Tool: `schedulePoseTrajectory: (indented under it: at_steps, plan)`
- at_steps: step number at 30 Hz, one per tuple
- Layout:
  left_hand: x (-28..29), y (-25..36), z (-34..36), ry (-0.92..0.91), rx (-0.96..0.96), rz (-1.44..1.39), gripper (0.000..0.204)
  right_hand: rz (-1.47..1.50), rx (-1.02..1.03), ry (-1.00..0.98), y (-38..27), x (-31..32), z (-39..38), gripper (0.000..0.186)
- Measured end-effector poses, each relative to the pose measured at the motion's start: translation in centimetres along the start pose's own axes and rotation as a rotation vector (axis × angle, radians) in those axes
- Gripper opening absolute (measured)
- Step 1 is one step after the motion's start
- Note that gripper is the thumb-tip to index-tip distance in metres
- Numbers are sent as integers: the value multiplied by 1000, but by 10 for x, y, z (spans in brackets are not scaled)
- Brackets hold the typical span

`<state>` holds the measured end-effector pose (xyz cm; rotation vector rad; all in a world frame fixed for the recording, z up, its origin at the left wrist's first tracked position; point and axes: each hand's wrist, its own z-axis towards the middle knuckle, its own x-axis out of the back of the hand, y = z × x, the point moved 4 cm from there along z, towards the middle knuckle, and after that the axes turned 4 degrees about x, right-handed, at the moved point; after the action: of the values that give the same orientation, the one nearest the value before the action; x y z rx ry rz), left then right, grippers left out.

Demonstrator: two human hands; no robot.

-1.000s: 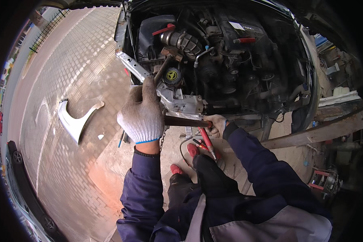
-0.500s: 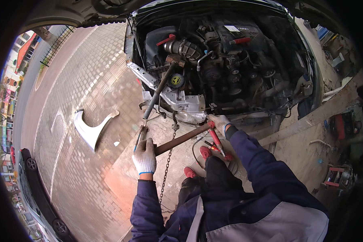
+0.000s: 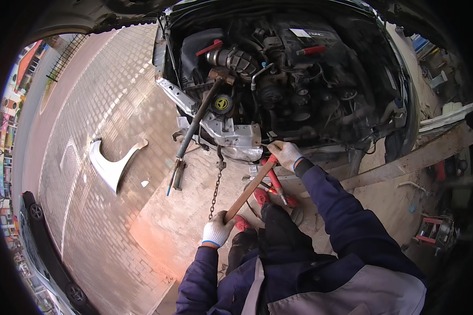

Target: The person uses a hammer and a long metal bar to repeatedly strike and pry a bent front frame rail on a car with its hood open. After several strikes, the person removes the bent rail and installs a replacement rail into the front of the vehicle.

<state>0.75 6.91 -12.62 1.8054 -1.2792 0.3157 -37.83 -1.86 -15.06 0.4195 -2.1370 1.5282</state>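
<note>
My left hand (image 3: 218, 231), in a white knitted glove, is closed around the lower end of a long brown bar (image 3: 251, 191). The bar slants up to the right and has a red upper end. My right hand (image 3: 285, 154), also gloved, is beside that end, its fingers closed at the edge of the bent silver front panel (image 3: 239, 135) of a car. Whether it grips the panel, the bar or something small is hidden. A chain (image 3: 215, 189) hangs from a hook under the panel. A long-handled hammer (image 3: 201, 115) leans across the front corner.
The engine bay (image 3: 299, 100) is open ahead, with a red-handled tool (image 3: 311, 50) on the engine cover. A white fender (image 3: 110, 165) lies on the paving at left. Below the bar is a red cylinder tool (image 3: 274, 182). A long metal beam (image 3: 404, 163) crosses at right.
My left hand has moved down and toward me, swinging the bar to a steeper slant. My right hand has stayed near the panel's edge. The view has shifted slightly.
</note>
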Motion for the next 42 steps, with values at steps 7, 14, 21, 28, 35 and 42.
schedulePoseTrajectory:
  at_steps: [7, 14, 21, 28, 35, 42]
  plan:
    - [-57, -12, 28, -25, 44, 14, 53, -38, 92, -65, -20, 0, 11, 42]
    - [-92, -16, 58, -4, 74, 29, 45, 88, -95, -212, -15, 3, 23, 34]
    - [-111, -7, 81, 25, 140, 64, 37, 181, -157, -218, -7, -1, 22, 29]
    - [-117, -1, 99, 50, 202, 84, 37, 270, -191, -228, -3, 2, 22, 24]
    - [-110, -10, 107, 118, 225, 74, 34, 297, -226, -358, -3, 3, 26, 24]
    - [-112, -2, 99, 108, 200, 46, 40, 258, -291, -408, -9, 6, 27, 30]
